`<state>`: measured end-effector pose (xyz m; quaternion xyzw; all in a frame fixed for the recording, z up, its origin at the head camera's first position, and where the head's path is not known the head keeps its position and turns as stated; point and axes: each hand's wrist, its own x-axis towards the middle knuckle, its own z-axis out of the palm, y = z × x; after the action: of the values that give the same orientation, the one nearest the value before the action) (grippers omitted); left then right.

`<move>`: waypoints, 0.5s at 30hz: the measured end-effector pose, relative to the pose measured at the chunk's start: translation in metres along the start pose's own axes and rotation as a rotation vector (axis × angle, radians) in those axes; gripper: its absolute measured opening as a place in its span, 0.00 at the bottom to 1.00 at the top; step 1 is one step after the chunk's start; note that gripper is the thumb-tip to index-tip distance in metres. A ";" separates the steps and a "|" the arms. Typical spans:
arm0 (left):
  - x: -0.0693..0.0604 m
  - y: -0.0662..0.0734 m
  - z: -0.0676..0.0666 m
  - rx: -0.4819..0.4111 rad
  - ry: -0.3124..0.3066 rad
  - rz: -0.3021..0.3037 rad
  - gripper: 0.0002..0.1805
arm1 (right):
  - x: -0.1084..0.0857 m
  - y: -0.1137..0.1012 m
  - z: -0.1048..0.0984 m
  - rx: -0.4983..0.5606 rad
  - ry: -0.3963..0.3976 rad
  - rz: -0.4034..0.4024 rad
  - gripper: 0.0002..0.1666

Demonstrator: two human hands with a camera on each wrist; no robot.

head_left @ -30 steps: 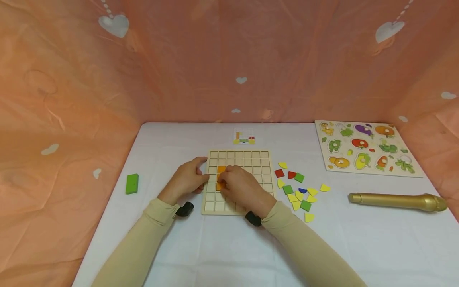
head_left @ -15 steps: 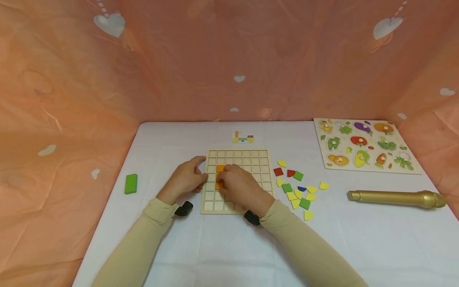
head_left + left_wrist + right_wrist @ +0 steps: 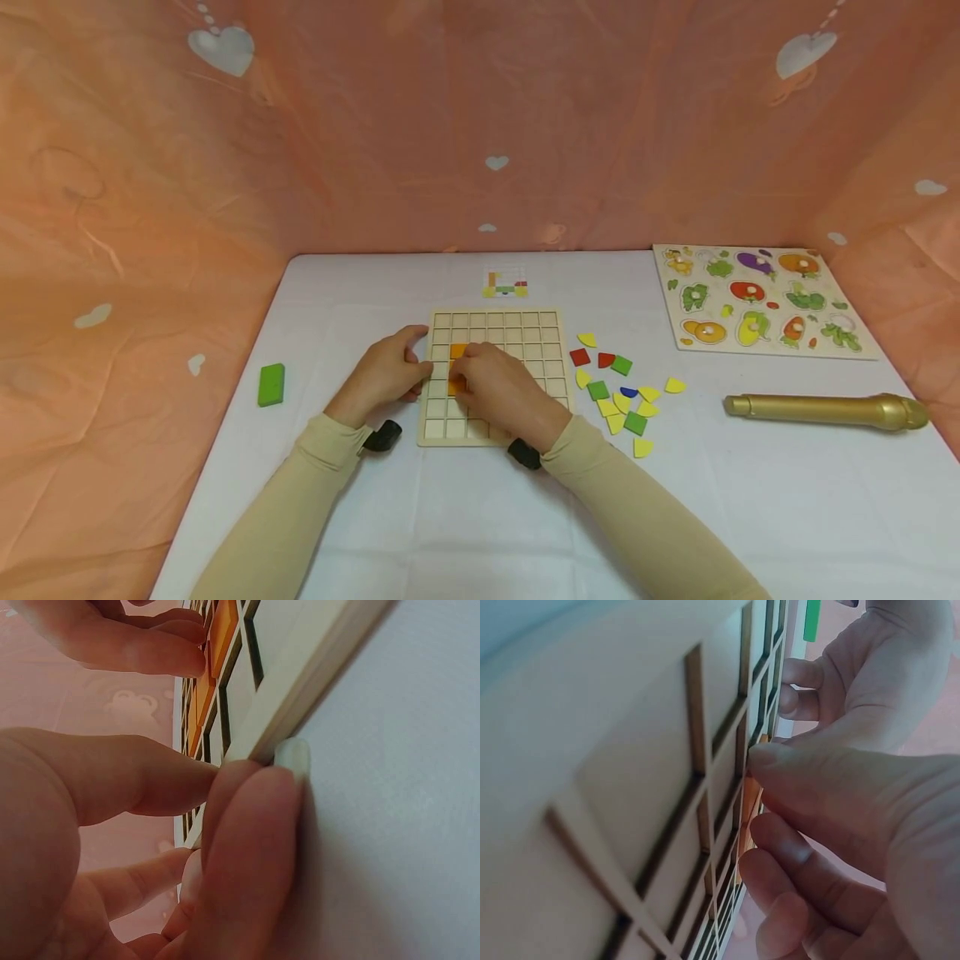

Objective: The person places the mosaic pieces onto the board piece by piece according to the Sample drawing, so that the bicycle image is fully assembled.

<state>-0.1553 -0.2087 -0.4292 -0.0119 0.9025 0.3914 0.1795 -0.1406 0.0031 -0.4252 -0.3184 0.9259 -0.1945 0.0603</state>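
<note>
A pale wooden grid board (image 3: 525, 336) lies flat on the white table. My left hand (image 3: 381, 372) grips its left edge, thumb on the frame and fingers curled against the side. Orange square tiles (image 3: 459, 350) sit in a column near the board's left side. Over that column my right hand (image 3: 506, 390) is bent, its thumb and fingertips pinching at an orange tile (image 3: 751, 787). The fingers partly cover this tile, so whether it lies fully in its cell cannot be told. The left wrist view shows the right fingertips touching the orange tiles (image 3: 223, 634).
Loose yellow, green, red and blue pieces (image 3: 635, 423) lie right of the board. Behind it is a small pattern card (image 3: 506, 282). A green block (image 3: 272, 385) lies at left, a gold microphone-shaped object (image 3: 825, 410) and a vegetable puzzle board (image 3: 772, 310) at right.
The head view has shifted slightly, moving the whole scene a little left and up. Both hands keep their places on the board and the tiles.
</note>
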 end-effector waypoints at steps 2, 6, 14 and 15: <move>0.000 0.000 0.000 0.000 0.000 0.001 0.37 | 0.000 0.000 0.000 0.001 -0.002 0.001 0.10; -0.001 0.001 0.000 0.000 -0.001 -0.005 0.37 | 0.000 -0.001 0.000 0.012 0.002 -0.005 0.09; -0.001 0.001 0.000 0.007 -0.004 0.004 0.37 | -0.001 0.000 -0.002 0.020 0.008 -0.021 0.08; -0.001 0.001 0.000 0.007 -0.003 0.004 0.37 | -0.001 0.000 -0.003 0.022 0.007 -0.021 0.08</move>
<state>-0.1547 -0.2080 -0.4279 -0.0087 0.9036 0.3885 0.1801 -0.1404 0.0049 -0.4230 -0.3266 0.9205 -0.2063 0.0587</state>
